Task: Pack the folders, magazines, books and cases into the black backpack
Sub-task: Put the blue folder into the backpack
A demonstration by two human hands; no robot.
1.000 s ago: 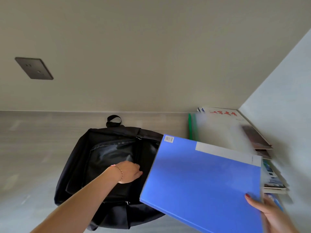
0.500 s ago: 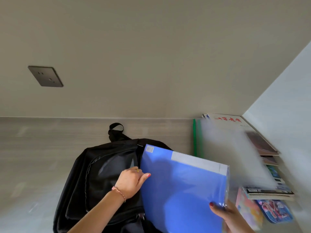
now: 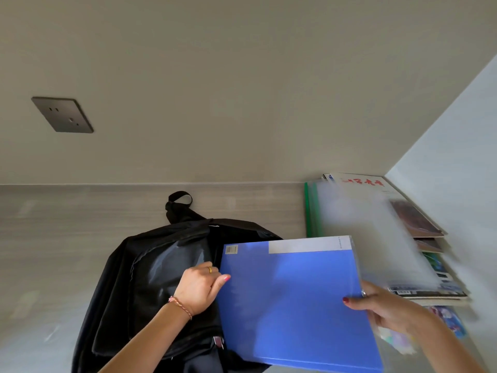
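Backpack [image 3: 161, 278] lies flat on the bench [image 3: 53, 238], centre-left, top loop [image 3: 179, 198] pointing at the back wall [image 3: 242, 90]. Black fabric, slack and creased, main opening along its right side. Blue folder [image 3: 293, 305] sits tilted over that opening; its left edge meets the bag mouth, its lower right corner hangs toward the camera. Folder: plain blue cover, grey strip along the top edge, small barcode label [image 3: 231, 249] at top left.

Left hand [image 3: 200, 286] is at the bag mouth, fingers curled on the fabric edge, thumb lying against the folder's left edge; grip is closed on the bag lip. Gold ring, braided bracelet on that wrist. Right hand [image 3: 387, 308] pinches the folder's right edge, thumb on top, fingers under; grip clamped on the folder.

Room: bench left of the bag is open all the way across. Right side is tight. Green-spined clear folder [image 3: 349, 224] lies just beside the bag's top right, overlapping a stack of magazines [image 3: 419, 251] that runs along the right wall [image 3: 457, 130] into the corner. Colourful items [image 3: 446, 319] show partly behind the right hand, too blurred to identify. Wall socket [image 3: 62, 114] is up on the back wall, well clear of everything.
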